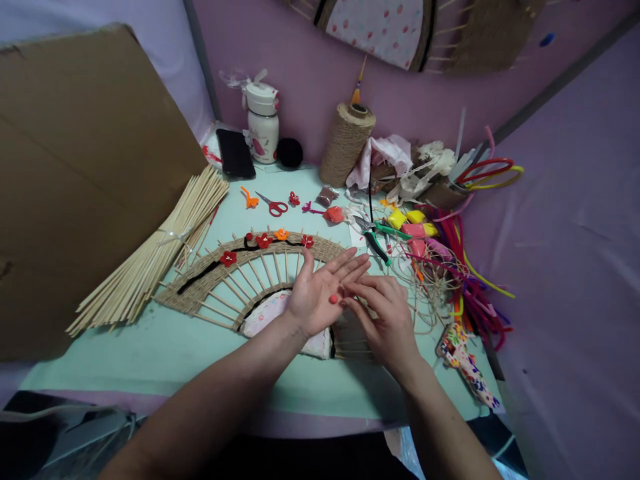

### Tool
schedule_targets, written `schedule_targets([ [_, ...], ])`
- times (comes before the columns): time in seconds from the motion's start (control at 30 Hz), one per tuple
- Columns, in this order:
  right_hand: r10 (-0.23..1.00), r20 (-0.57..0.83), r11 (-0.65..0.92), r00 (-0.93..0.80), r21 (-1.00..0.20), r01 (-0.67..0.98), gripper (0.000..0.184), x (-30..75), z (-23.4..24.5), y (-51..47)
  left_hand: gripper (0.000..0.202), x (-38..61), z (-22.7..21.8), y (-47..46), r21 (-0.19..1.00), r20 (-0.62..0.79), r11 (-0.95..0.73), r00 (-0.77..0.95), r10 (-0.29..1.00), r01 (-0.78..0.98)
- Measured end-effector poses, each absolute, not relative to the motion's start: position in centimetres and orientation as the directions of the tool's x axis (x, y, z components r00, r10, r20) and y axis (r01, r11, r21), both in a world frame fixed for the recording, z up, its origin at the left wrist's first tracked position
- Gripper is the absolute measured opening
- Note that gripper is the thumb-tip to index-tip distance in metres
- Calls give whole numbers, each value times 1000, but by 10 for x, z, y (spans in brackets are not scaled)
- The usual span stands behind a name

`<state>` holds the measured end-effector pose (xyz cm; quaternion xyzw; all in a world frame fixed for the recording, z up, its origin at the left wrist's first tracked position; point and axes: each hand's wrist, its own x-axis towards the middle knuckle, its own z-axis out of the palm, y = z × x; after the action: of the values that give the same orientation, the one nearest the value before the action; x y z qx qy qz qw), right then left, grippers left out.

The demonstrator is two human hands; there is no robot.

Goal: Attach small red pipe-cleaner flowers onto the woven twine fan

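My left hand (pixel 323 290) lies palm up with its fingers stretched flat above a fan-shaped craft (pixel 250 277) of sticks and woven twine. A small red clay ball (pixel 333 299) rests on that palm. My right hand (pixel 383 313) is beside it, its fingertips pinched together at a second small red bit (pixel 343 303) at the edge of the left palm. The fan carries red and orange clay flowers (pixel 263 240) along a black stem on its rim.
A bundle of bamboo sticks (pixel 150 257) and a cardboard sheet (pixel 75 167) lie at left. Scissors (pixel 273 203), pliers (pixel 377 237), a twine spool (pixel 347 143), a bottle (pixel 263 123), a phone (pixel 235 153) and coloured pipe cleaners (pixel 465 267) crowd the back and right.
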<state>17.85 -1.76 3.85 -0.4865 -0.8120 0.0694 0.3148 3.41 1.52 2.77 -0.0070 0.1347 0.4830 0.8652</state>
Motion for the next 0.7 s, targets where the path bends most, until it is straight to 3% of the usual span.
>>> schedule_targets([
  [0.23,842,395,526,-367,-447,724,20,168,29,-24,81,36,26,13,188,-253,503,454,855,-843],
  [0.37,853,400,514,-336,-532,673,16,174,33,-20,74,37,28,13,209,-272,474,415,868,-855],
  [0.53,908,415,339,-62,-638,691,18,208,30,21,54,33,25,18,271,-355,305,199,913,-913],
  [0.7,956,290,202,-39,-555,807,27,223,9,57,48,31,22,22,309,-364,268,147,920,-912],
])
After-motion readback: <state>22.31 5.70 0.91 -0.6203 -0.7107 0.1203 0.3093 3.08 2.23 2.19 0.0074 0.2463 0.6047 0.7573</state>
